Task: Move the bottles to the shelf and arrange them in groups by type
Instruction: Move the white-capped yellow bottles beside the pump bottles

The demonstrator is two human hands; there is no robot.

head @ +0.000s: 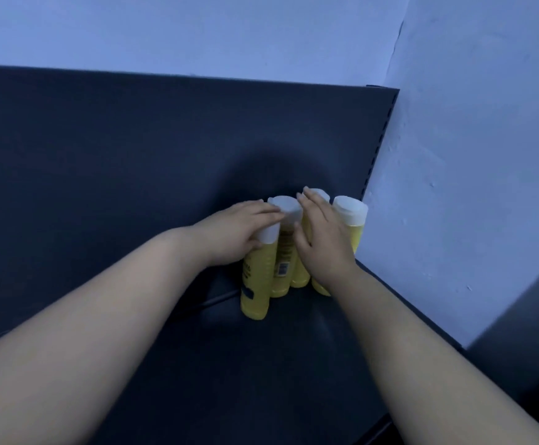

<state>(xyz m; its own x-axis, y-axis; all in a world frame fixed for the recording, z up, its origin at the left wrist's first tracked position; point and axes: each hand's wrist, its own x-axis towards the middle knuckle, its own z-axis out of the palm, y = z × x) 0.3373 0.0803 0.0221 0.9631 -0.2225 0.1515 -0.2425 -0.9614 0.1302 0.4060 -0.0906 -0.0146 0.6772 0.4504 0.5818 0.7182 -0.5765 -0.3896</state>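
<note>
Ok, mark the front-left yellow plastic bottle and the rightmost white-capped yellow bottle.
front-left yellow plastic bottle (256,284): head view, on its yellow body.
rightmost white-capped yellow bottle (350,208): head view, on its white cap.

Single head cam, wide-angle, looking forward and down onto the dark shelf (197,364) corner at the wall (470,155). Close range; both forearms enter from the bottom edge.

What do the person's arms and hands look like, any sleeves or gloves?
The left forearm and right forearm are bare to the frame's edge, no sleeves in view. Neither left hand nor right hand is gloved; no rings, watch or bracelets show.
</note>
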